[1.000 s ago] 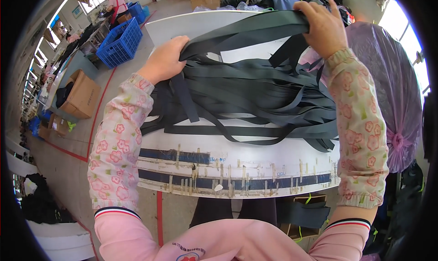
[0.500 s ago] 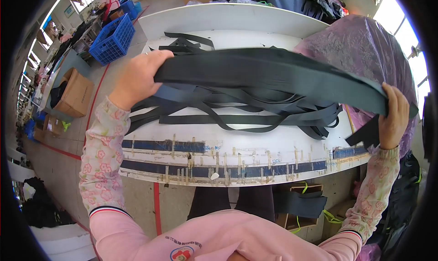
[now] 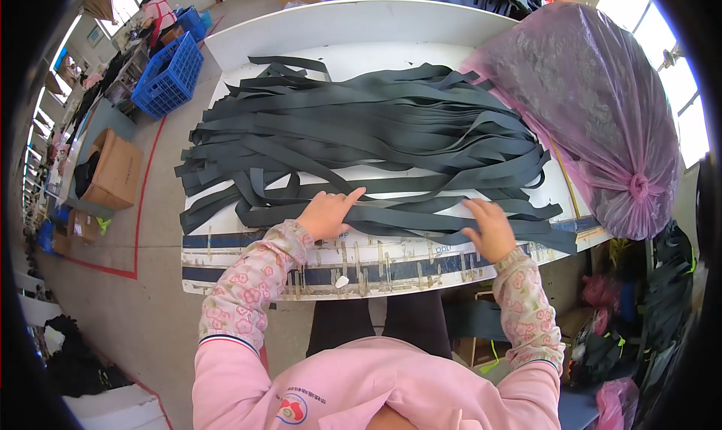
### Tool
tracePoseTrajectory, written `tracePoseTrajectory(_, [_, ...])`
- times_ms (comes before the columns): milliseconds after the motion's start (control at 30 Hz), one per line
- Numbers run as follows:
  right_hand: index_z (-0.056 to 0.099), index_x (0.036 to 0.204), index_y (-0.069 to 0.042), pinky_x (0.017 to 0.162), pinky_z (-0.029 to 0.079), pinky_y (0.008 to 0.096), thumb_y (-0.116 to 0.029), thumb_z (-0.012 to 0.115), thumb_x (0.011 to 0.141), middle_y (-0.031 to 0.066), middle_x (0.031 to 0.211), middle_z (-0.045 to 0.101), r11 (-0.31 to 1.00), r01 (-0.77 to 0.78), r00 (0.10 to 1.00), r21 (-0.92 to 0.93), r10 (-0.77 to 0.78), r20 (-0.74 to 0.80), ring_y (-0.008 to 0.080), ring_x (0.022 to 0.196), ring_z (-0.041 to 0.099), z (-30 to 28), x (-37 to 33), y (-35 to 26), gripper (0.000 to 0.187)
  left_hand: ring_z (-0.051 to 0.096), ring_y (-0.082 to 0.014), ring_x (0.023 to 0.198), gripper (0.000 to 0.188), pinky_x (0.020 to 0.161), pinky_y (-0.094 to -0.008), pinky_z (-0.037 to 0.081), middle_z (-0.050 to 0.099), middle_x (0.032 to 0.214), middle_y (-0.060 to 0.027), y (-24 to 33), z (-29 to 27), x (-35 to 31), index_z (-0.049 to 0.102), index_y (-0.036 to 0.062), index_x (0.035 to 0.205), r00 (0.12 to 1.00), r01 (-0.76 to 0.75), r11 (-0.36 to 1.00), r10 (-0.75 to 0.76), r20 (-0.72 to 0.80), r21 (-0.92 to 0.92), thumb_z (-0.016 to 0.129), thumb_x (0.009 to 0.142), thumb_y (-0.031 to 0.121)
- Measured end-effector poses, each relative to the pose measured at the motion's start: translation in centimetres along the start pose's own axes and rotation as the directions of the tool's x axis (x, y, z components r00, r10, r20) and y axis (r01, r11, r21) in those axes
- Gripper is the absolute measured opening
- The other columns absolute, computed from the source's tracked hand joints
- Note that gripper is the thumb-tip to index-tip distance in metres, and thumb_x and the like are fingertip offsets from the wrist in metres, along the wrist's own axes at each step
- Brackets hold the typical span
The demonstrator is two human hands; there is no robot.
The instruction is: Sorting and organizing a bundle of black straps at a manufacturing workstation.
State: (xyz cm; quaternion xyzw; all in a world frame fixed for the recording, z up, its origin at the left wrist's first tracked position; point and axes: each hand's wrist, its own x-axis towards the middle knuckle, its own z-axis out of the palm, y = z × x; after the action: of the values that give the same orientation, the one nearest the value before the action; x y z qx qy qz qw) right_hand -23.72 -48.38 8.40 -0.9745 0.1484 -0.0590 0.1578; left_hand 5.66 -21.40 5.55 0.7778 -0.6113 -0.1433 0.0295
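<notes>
Many long, flat dark grey-green fabric straps lie in a wide, loose pile on a white table. Along the near edge of the pile, a front strap stretches between my hands. My left hand rests at the left part of that strap, its index finger stretched over it and its thumb apart. At the right, my right hand touches the near straps with thumb and fingers spread. Neither hand shows a firm grip.
A tied translucent purple plastic bag bulges at the table's right. A raised white board borders the far side. Dark tape bands run along the near edge. Beyond, left, are a blue crate, a cardboard box and another person.
Both hands have come down and closer together from the raised, stretched bundle of straps. They have let go of it, and it now lies spread on the pile.
</notes>
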Motion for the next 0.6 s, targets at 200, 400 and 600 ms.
tracePoseTrajectory(200, [0.037,0.146,-0.005,0.11,0.036,0.0474,-0.028,0.083,0.073,0.0189,0.145,0.045,0.954,0.214,0.963,0.211,-0.243,0.12,0.0382,0.132,0.045,6.3,6.1,-6.2,0.089,0.063,-0.0415,0.103,0.091,0.089,-0.046,0.048,0.066,0.116,-0.024,-1.5,-0.4,-0.2,0.03,0.011,0.152,1.0,-0.018,0.957,0.016,-0.009,-0.288,0.075,0.08,0.042])
tracePoseTrajectory(400, [0.035,0.15,-0.012,0.103,0.037,0.0481,-0.034,0.091,0.058,0.0148,0.145,0.048,0.971,0.241,0.959,0.001,-0.238,0.156,0.0315,0.129,0.049,6.8,7.8,-10.0,0.11,0.067,-0.0336,0.093,0.085,0.084,-0.0411,0.046,0.07,0.107,-0.0152,0.2,0.7,-0.5,0.035,0.0161,0.151,0.985,-0.173,0.964,0.165,-0.057,-0.201,0.077,0.078,0.028])
tracePoseTrajectory(600, [0.055,0.134,-0.013,0.09,0.038,0.0488,-0.046,0.088,0.058,0.0065,0.118,0.067,0.965,0.251,0.888,-0.077,-0.198,0.416,0.0286,0.113,0.057,6.5,10.5,-10.3,0.089,0.065,-0.0127,0.081,0.057,0.078,-0.0328,0.042,0.067,0.089,0.0025,1.2,2.3,-1.2,0.045,0.0147,0.145,0.862,-0.29,0.891,0.401,-0.31,0.348,0.054,0.089,0.016])
